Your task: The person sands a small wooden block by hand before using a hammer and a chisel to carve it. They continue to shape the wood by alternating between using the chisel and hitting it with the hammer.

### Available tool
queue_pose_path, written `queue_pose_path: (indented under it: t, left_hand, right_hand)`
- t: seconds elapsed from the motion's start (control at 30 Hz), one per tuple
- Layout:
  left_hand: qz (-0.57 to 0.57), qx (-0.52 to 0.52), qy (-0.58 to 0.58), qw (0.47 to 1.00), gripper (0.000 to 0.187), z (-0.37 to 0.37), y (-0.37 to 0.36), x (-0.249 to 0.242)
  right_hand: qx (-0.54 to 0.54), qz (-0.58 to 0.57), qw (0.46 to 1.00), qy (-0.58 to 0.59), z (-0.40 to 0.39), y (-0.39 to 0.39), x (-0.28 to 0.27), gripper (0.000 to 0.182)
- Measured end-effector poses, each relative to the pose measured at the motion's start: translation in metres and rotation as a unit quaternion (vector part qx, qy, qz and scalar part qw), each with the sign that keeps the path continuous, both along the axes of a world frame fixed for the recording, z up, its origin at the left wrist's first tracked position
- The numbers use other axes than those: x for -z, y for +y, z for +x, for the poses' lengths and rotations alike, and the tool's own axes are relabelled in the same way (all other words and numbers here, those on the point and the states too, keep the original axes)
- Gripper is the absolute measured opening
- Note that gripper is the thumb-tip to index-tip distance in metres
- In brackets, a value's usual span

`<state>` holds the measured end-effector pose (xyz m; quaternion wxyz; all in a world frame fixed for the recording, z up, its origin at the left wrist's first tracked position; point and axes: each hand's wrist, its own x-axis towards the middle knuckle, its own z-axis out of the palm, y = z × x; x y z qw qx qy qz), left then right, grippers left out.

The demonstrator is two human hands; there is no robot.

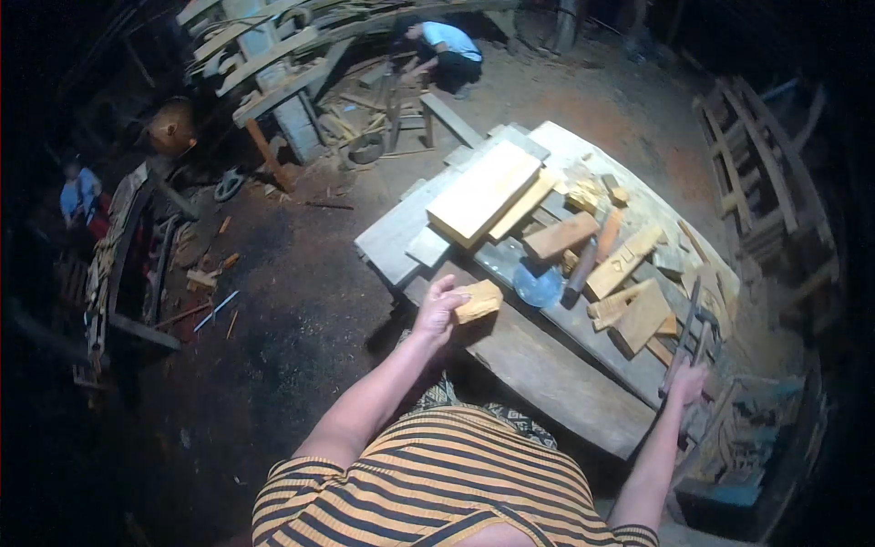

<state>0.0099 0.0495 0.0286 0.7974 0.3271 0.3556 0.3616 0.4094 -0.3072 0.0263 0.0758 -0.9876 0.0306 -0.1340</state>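
My left hand [438,312] is closed around a small rough-edged wooden block [479,302], held over the near left part of the workbench. On the right side, my right hand [690,381] is wrapped round the handle of what looks like a hammer [705,316], its head pointing away from me. A long dark metal bar [679,345] lies close beside that handle. Between the hands are several cut wooden blocks [643,319], a dark cylindrical tool [574,281] and a clear bluish plastic piece [538,285].
A thick pale board [485,190] lies stacked at the bench's far left. A heavy plank [556,369] runs along the near edge. Wood scraps litter the floor at left. A person [447,50] crouches at the back; another person [80,193] is far left. Timber frames [756,164] stand right.
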Motion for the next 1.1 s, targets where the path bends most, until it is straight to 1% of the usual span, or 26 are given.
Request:
queue_pose_path:
  t: [0.07, 0.1, 0.27, 0.33, 0.37, 0.57, 0.63, 0.77, 0.87, 0.93, 1.1]
  left_hand:
    - [-0.02, -0.008, -0.016, 1.0, 0.066, -0.001, 0.0, -0.002]
    - [-0.029, 0.011, -0.039, 0.999, 0.063, -0.001, 0.003, 0.0]
    - [-0.039, -0.006, -0.002, 0.999, 0.056, 0.004, 0.0, 0.012]
    - [0.02, 0.0, 0.03, 0.999, 0.052, 0.004, -0.002, 0.02]
    - [0.015, 0.0, 0.018, 1.0, 0.049, 0.004, -0.002, 0.024]
    - [0.032, 0.004, 0.002, 0.999, 0.046, 0.003, 0.0, 0.035]
    - [0.035, 0.006, 0.011, 0.999, 0.046, 0.002, -0.001, 0.031]
    - [0.027, 0.007, 0.021, 0.999, 0.044, 0.002, -0.003, 0.023]
    - [0.04, 0.004, 0.024, 0.999, 0.045, 0.002, -0.005, 0.023]
    - [0.04, 0.004, 0.019, 0.999, 0.046, 0.003, -0.006, 0.02]
    - [0.042, -0.001, 0.029, 0.999, 0.049, 0.002, -0.008, 0.018]
  right_hand:
    - [0.007, 0.0, 1.0, -0.001, -0.004, 0.002, -0.005, 0.046]
    - [-0.003, 0.002, 1.0, -0.005, -0.006, 0.003, -0.007, 0.046]
    - [-0.007, 0.009, 1.0, -0.008, -0.007, 0.004, -0.007, 0.046]
    - [-0.004, 0.01, 1.0, -0.005, -0.005, 0.002, -0.005, 0.046]
    - [-0.005, 0.01, 1.0, -0.005, -0.001, -0.001, -0.001, 0.046]
    - [-0.001, 0.019, 1.0, 0.003, -0.011, 0.007, -0.013, 0.045]
    - [0.006, 0.023, 1.0, 0.01, -0.01, 0.007, -0.013, 0.045]
    - [-0.004, 0.013, 1.0, -0.001, -0.001, -0.001, 0.003, 0.046]
    - [-0.003, 0.01, 1.0, 0.0, -0.005, 0.003, -0.005, 0.047]
    - [0.009, 0.024, 0.999, 0.029, -0.013, 0.008, -0.017, 0.048]
    - [0.0, 0.011, 1.0, -0.008, -0.007, 0.005, -0.007, 0.046]
